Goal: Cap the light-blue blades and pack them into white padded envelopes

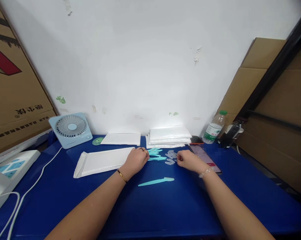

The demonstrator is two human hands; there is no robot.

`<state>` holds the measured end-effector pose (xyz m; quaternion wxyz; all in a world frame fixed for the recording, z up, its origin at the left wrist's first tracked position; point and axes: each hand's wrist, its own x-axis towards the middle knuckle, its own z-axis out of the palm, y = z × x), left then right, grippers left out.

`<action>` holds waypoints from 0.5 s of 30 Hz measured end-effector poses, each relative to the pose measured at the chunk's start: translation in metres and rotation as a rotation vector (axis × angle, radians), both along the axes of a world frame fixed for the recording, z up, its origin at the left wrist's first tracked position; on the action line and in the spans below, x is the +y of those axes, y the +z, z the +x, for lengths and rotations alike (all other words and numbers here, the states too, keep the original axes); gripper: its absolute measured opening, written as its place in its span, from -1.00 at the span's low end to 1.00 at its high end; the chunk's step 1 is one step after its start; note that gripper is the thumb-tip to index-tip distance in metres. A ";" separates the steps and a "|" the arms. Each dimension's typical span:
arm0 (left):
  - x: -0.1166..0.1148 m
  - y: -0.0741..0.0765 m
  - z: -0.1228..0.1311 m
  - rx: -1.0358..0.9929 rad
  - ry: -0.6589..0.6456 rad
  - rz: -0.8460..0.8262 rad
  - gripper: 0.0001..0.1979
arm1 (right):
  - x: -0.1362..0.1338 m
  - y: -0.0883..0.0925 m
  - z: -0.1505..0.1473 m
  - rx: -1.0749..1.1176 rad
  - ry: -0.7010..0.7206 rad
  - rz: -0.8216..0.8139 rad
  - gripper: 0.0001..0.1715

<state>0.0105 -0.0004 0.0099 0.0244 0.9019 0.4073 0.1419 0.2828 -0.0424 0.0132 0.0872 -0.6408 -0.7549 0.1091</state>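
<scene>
"Blue bench (pixel 156 213). Where does each hand stand?"

"Left hand (pixel 137 159) at the turquoise razors (pixel 154 151) (razors by their shape), grouped midway along the bench, nearer the far edge than the near one. Right hand (pixel 187 160) at the clear pieces (pixel 169 157), just right of that group."

"Condition of the fingers?"

"Left: fingertips drawn in at the group's left end; whether they are clamped on a razor, I cannot tell. Right: thumb and forefinger close together at the right side of the pieces; anything pinched between them is hidden."

"Any item set apart?"

"One single razor (pixel 156 182), flat, nearer the near edge, touching neither group."

"Surroundings?"

"White padded envelope (pixel 103 162) on the bench's left half, beside the left hand; envelope stack (pixel 169 134) at the far edge; phone (pixel 202 155) right of the right hand."

"Step in hand?"

"In my judgement, picking from both groups, one per hand."

"And the next move calls for?"

"A fine fingertip pinch, I judge, parting one piece from its overlapping neighbours without scattering them."
</scene>
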 end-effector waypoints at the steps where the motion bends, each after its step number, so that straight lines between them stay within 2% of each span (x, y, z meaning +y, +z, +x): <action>1: -0.001 0.002 0.000 -0.020 0.002 -0.019 -0.77 | 0.000 0.000 0.000 0.006 -0.006 0.007 -0.94; 5: -0.004 0.009 -0.001 -0.120 0.008 -0.116 -0.79 | 0.000 0.003 0.000 0.171 0.033 0.051 -0.94; 9: -0.004 0.010 -0.001 -0.152 0.009 -0.135 -0.81 | -0.003 0.010 -0.006 0.396 0.079 0.136 -0.76; 15: -0.003 0.008 -0.002 -0.170 0.011 -0.157 -0.79 | -0.006 0.015 -0.012 0.498 0.130 0.160 -0.69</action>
